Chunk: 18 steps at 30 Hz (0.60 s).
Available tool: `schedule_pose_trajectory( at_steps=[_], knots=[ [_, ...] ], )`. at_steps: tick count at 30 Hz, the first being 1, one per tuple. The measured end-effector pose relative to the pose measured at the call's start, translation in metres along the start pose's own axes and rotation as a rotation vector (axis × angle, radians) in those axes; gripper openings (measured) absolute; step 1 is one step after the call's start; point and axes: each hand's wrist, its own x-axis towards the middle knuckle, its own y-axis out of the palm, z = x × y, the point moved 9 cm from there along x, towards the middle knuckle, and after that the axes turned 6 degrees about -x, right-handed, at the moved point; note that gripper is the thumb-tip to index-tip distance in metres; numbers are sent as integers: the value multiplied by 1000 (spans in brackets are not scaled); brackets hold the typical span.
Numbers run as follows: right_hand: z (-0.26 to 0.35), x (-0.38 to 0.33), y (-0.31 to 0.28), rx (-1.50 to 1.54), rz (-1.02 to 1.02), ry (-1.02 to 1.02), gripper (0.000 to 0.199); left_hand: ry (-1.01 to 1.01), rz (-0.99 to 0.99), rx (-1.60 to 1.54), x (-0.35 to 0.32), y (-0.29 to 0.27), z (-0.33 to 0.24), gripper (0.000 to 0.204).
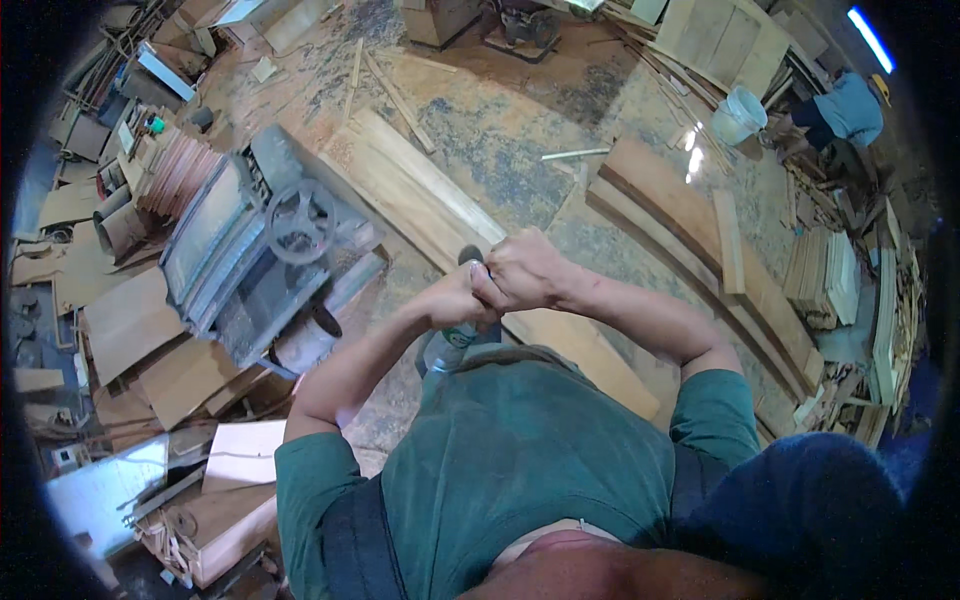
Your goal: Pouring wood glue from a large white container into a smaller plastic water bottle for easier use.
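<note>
Both my hands meet in front of my chest. My left hand [462, 298] is closed round the upper part of a clear bottle [452, 345] with a green label, whose lower end hangs below the fingers near my shirt. A dark rounded piece [470, 255] sticks up just above that hand; I cannot tell whether it is part of the bottle. Pressed against the left hand, my right hand [530, 268] makes a fist with its knuckles up. What its fingers hold, if anything, is hidden.
Wide wooden planks [400, 170] lie beyond my hands. A machine with a handwheel [300, 222] stands at the left among stacked boards. To the right are thick brown boards [680, 215], a white bucket [740, 115] and a bending person [845, 110]. Sawdust covers the floor.
</note>
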Motion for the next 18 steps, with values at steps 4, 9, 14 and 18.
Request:
schedule_pose_trajectory(
  at_steps=[4, 9, 14, 18],
  knots=[
    [-95, 105, -14, -111, -82, 99, 49, 53, -309, 380, 54, -129, -52, 13],
    [-213, 226, -2, -65, -30, 433, 51, 19, -846, 841, 98, -274, -103, 24],
    [-259, 299, 8, 53, 89, 582, 56, -123, -883, 838, 111, -353, -111, 23],
    [-258, 346, 9, 39, 178, 464, 55, -149, -895, 710, 102, -380, -111, 50]
  ],
)
